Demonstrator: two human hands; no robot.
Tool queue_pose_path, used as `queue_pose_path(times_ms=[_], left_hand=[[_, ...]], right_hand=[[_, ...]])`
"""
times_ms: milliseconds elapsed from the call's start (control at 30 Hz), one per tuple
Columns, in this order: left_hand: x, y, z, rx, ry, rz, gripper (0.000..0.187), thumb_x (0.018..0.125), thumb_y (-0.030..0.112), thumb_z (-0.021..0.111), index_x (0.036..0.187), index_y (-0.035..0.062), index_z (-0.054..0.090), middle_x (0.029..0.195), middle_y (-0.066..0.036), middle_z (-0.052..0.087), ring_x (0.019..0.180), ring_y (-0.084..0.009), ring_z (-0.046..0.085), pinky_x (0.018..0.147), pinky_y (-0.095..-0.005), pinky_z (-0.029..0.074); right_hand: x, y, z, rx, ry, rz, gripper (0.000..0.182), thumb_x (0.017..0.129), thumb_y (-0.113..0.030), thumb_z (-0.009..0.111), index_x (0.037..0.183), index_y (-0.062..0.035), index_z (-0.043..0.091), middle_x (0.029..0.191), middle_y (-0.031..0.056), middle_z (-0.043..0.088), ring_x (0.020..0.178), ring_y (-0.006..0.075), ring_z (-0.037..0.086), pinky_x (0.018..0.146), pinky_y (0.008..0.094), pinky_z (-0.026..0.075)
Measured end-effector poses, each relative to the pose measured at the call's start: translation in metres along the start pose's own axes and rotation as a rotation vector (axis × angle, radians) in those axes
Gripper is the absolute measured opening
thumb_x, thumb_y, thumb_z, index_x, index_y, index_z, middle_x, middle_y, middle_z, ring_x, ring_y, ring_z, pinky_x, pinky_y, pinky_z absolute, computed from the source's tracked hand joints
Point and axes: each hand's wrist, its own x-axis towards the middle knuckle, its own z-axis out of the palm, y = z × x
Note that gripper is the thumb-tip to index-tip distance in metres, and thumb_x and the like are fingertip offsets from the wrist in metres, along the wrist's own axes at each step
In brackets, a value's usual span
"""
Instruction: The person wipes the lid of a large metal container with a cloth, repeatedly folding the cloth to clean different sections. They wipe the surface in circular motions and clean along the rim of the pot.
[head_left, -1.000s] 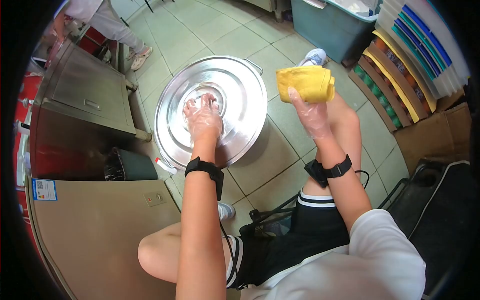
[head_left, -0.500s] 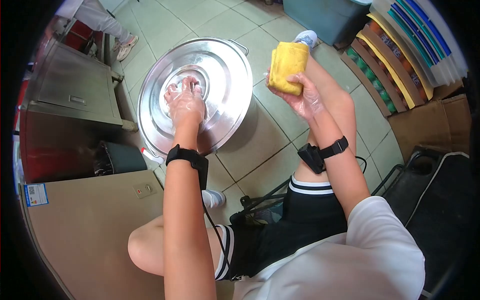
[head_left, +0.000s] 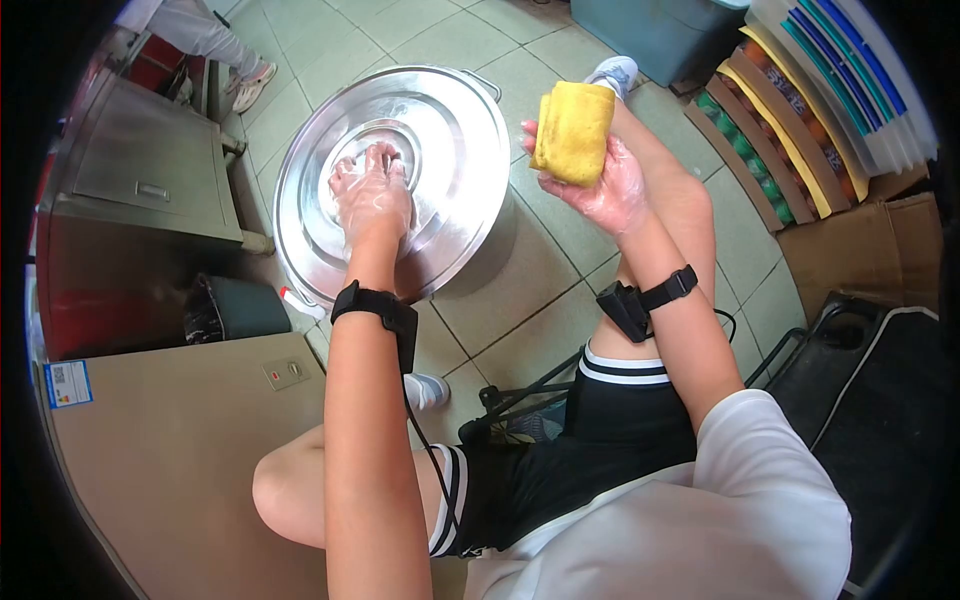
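Note:
A large round metal pot lid [head_left: 462, 150] covers a tall metal pot left of centre. My left hand [head_left: 372, 195], in a clear plastic glove, is at the middle of the lid. Its fingers curl down over the raised centre, and the handle beneath is mostly hidden. To the right, my right hand [head_left: 612, 190], gloved the same way, holds up a thick folded yellow cloth [head_left: 575, 130]. The cloth rests against the palm and fingers, apart from the lid.
Metal cabinets [head_left: 150, 180] and a dark bin [head_left: 240, 308] stand at the left. Another person's shoe [head_left: 253, 86] is at the upper left. A blue-grey tub [head_left: 650, 35], stacked cartons [head_left: 770, 130] and a black padded seat [head_left: 880, 420] are on the right.
My right hand has turned palm up under the yellow cloth, and its thumb no longer lies across the front. My left hand has stayed on the lid.

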Motion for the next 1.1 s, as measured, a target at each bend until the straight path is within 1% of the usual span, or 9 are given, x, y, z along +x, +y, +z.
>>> queue_pose_path(times_ms=[133,200,433,633,733,833,900,933,1100], left_hand=[[0.002,0.0,0.001,0.009,0.008,0.004,0.024,0.091,0.032,0.051,0.114,0.0282,0.054,0.136,-0.018,0.039,0.128,-0.0348,0.033,0.107,-0.0409,0.029],[0.001,0.0,0.001,0.012,0.011,0.004,0.024,0.091,0.032,0.052,0.114,0.0283,0.054,0.136,-0.018,0.039,0.128,-0.0348,0.034,0.107,-0.041,0.029],[0.007,0.003,0.001,0.017,0.029,0.026,0.024,0.09,0.032,0.052,0.114,0.0269,0.055,0.134,-0.019,0.041,0.129,-0.0352,0.034,0.108,-0.042,0.027],[0.007,0.002,0.002,0.016,0.035,0.028,0.026,0.09,0.031,0.051,0.115,0.0273,0.055,0.134,-0.02,0.041,0.129,-0.0361,0.033,0.108,-0.0422,0.026],[0.006,0.002,0.001,0.003,0.027,0.02,0.027,0.09,0.031,0.051,0.116,0.0278,0.054,0.134,-0.02,0.04,0.129,-0.0362,0.032,0.108,-0.0421,0.026],[0.006,0.003,-0.001,0.0,0.005,0.023,0.027,0.091,0.032,0.051,0.117,0.028,0.054,0.135,-0.019,0.039,0.129,-0.0356,0.031,0.108,-0.0422,0.025],[0.006,0.003,-0.004,-0.006,-0.015,0.02,0.027,0.091,0.032,0.051,0.117,0.028,0.054,0.135,-0.019,0.039,0.129,-0.0351,0.031,0.108,-0.0423,0.025],[0.006,0.004,-0.005,-0.003,-0.027,0.02,0.026,0.091,0.032,0.05,0.117,0.0283,0.053,0.137,-0.019,0.037,0.13,-0.0345,0.03,0.109,-0.0422,0.025],[0.003,0.005,-0.004,-0.032,-0.04,-0.016,0.029,0.093,0.031,0.047,0.121,0.0278,0.051,0.141,-0.018,0.034,0.132,-0.0328,0.028,0.11,-0.0406,0.025]], right_hand=[[-0.001,0.001,-0.002,0.015,-0.049,-0.053,0.057,0.094,-0.05,0.034,0.133,-0.0094,0.042,0.127,0.0179,0.048,0.114,0.0362,0.047,0.09,0.0519,0.042],[-0.004,0.004,0.008,-0.117,0.131,-0.154,0.06,0.091,-0.052,0.041,0.134,-0.0105,0.04,0.117,0.0141,0.049,0.104,0.0287,0.047,0.085,0.0451,0.041],[-0.001,0.009,0.021,-0.077,-0.016,-0.126,0.062,0.089,-0.055,0.045,0.135,-0.0142,0.039,0.119,0.0137,0.049,0.107,0.0302,0.045,0.089,0.05,0.039],[0.001,0.01,0.023,-0.066,0.275,-0.197,0.064,0.087,-0.057,0.049,0.121,-0.0017,0.048,0.11,0.0172,0.053,0.107,0.0328,0.049,0.095,0.0567,0.038],[0.003,-0.007,-0.01,-0.08,0.325,-0.188,0.059,0.086,-0.054,0.057,0.112,-0.0016,0.051,0.094,0.0125,0.056,0.089,0.0274,0.056,0.086,0.0485,0.045],[0.004,-0.017,-0.027,-0.251,0.28,-0.083,0.051,0.084,-0.049,0.065,0.105,-0.0042,0.052,0.08,0.0067,0.054,0.068,0.0195,0.055,0.072,0.0384,0.048],[0.003,-0.011,-0.023,-0.621,0.677,-0.106,0.044,0.083,-0.045,0.067,0.101,-0.0074,0.053,0.075,0.002,0.052,0.059,0.0145,0.05,0.062,0.0297,0.045],[0.006,0.001,-0.014,-0.734,0.833,-0.199,0.044,0.083,-0.042,0.069,0.105,-0.0082,0.054,0.08,0.0011,0.055,0.064,0.0125,0.052,0.063,0.0248,0.045],[0.014,0.024,0.001,-1.194,0.692,-0.541,0.041,0.084,-0.032,0.071,0.11,-0.0055,0.054,0.09,0.0018,0.059,0.079,0.0116,0.057,0.072,0.0241,0.046]])
